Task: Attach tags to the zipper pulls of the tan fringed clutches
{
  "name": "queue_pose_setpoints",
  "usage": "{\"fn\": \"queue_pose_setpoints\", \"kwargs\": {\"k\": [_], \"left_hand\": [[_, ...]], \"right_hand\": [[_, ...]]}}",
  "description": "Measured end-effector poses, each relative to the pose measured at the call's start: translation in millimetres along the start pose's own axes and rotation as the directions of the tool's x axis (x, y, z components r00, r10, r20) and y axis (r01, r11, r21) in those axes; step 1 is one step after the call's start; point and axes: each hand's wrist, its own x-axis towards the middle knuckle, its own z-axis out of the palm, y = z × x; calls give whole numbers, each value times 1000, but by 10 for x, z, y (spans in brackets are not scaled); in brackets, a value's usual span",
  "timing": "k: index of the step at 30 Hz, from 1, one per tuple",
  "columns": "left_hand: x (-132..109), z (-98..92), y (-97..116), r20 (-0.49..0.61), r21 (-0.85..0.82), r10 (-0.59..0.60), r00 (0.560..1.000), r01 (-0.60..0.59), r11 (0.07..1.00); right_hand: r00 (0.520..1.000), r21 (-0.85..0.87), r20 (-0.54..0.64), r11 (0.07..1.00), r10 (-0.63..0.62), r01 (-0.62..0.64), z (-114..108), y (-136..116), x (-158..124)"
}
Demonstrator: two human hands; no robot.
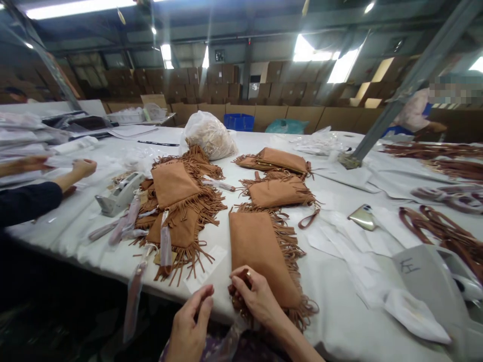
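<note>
A tan fringed leather pouch (256, 241) lies flat at the table's front edge, its fringe to the right. Over its lower left corner, my right hand (258, 296) is closed on a bunched brown leather strap (236, 296) with small gold-coloured metal parts. My left hand (191, 319) is just off the table edge, left of the strap, thumb and fingers slightly apart with nothing visible between them. Clear plastic (229, 344) hangs below, between the hands; whether it joins the strap cannot be seen.
More fringed pouches (175, 183) are piled left, with plastic-wrapped straps hanging over the edge. Others (277, 191) lie behind. A tape dispenser (121, 193), a phone (363, 217), a grey dispenser (433, 286) and a metal post (407, 80) stand around. A co-worker's hands (81, 168) are at left.
</note>
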Motion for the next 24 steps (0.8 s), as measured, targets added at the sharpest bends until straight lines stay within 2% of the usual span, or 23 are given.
{"fn": "queue_pose_setpoints", "kwargs": {"k": [3,5,7,9,11,13,15,17,19,20,22,24], "left_hand": [[197,152,153,102,-14,146,984,-146,989],[292,301,205,197,-12,249,948,-251,968],[345,445,204,286,9,337,897,-354,935],[370,565,147,349,27,404,845,-440,897],[390,666,44,377,31,458,805,-506,862],[419,753,-80,351,45,526,774,-575,817],[453,823,-191,283,86,605,745,-648,757],[481,866,-263,204,164,646,735,-677,718],[493,874,-287,141,245,641,754,-654,716],[491,864,-283,121,274,635,763,-640,718],[475,819,-251,134,298,647,751,-653,696],[457,749,-211,189,296,693,696,-713,636]], "right_hand": [[998,196,-40,979,58,-49,-22,77,-16],[990,257,-121,966,66,-33,-42,109,-33],[977,245,-210,969,35,18,-74,102,-70],[961,112,-273,991,-45,78,-111,66,-123],[947,-101,-286,987,-148,124,-156,36,-184],[926,-327,-268,929,-265,171,-234,51,-256],[885,-533,-280,827,-372,179,-369,133,-344],[819,-695,-383,718,-427,50,-546,275,-443],[748,-742,-521,651,-411,-159,-698,446,-538],[734,-735,-562,637,-382,-232,-740,530,-577],[770,-732,-550,632,-325,-256,-730,674,-618],[827,-747,-472,637,-306,-191,-607,770,-596]]}}
